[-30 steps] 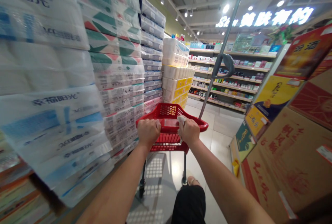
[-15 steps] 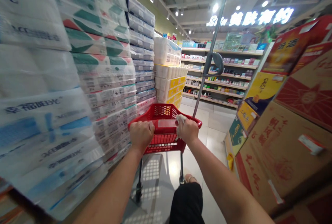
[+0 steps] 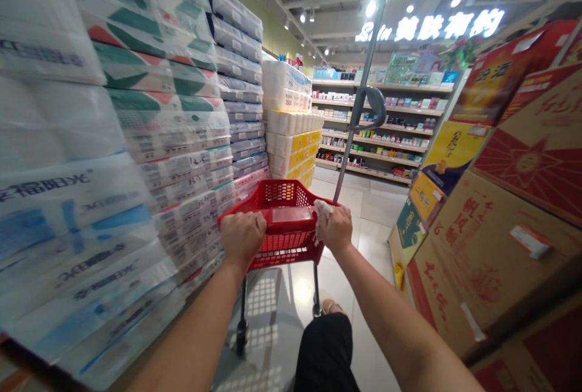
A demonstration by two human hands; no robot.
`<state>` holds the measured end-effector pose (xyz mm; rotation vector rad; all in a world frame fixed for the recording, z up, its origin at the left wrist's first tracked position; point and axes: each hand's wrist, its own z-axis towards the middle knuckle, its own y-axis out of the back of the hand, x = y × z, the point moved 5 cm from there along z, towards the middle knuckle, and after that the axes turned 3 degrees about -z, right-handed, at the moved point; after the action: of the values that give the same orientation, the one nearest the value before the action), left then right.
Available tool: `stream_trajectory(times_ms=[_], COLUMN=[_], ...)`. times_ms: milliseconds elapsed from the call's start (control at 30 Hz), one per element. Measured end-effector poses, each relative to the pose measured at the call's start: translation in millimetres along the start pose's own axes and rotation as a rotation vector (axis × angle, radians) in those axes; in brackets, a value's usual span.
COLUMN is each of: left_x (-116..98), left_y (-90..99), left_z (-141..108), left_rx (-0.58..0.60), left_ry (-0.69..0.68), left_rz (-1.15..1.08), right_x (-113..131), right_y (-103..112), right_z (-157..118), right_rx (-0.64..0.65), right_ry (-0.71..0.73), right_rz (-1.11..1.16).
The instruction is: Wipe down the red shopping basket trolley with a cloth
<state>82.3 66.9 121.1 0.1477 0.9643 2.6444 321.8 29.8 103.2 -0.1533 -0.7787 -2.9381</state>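
Head view: left hand (image 3: 242,234) and right hand (image 3: 337,228), equally near, each grip clamped on the handle (image 3: 290,225) — its long axis left to right, a white wad (image 3: 322,217) in the right; red cart (image 3: 282,189) directly beyond, stocked shelves (image 3: 409,111) far.

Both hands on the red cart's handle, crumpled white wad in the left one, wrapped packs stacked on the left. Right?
One slip: the crumpled white wad is in the right hand, not the left hand, as the head view shows. The rest stands: both hands on the handle of the red cart, wrapped packs stacked on the left.
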Motion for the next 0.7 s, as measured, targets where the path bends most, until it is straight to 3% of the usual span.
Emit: stream_trajectory(times_ms=[67,133,200,300,367,467,533,600,700], left_x=[2,5,8,9,9,10,12,15,17], left_y=[0.4,1.5,3.2,5.3,5.4,4.0,3.6,4.8,9.4], left_z=[-1,-2,-3,-4,-4,-4,-5,-6,-8], left_rx=[-0.003,-0.006,-0.008,-0.008,-0.008,-0.003,0.0,-0.004,-0.013], left_ry=[-0.006,-0.017,-0.03,-0.042,-0.036,-0.027,-0.036,-0.045,-0.05], left_rz=[0.008,0.021,0.039,0.066,0.082,0.091,0.088,0.089,0.098], right_x=[4,4,-3,-19,-21,-13,-11,-13,-24], right_y=[6,8,3,-3,-1,11,14,11,1], right_z=[-12,-14,-3,16,15,-6,-15,-9,14], right_rx=[-0.071,-0.053,0.097,0.277,0.221,-0.036,-0.099,-0.006,0.277], right_ry=[0.08,0.136,0.141,0.018,0.018,0.073,0.073,0.056,0.052], right_rz=[0.046,0.061,0.038,-0.062,-0.04,0.072,0.099,0.093,0.057])
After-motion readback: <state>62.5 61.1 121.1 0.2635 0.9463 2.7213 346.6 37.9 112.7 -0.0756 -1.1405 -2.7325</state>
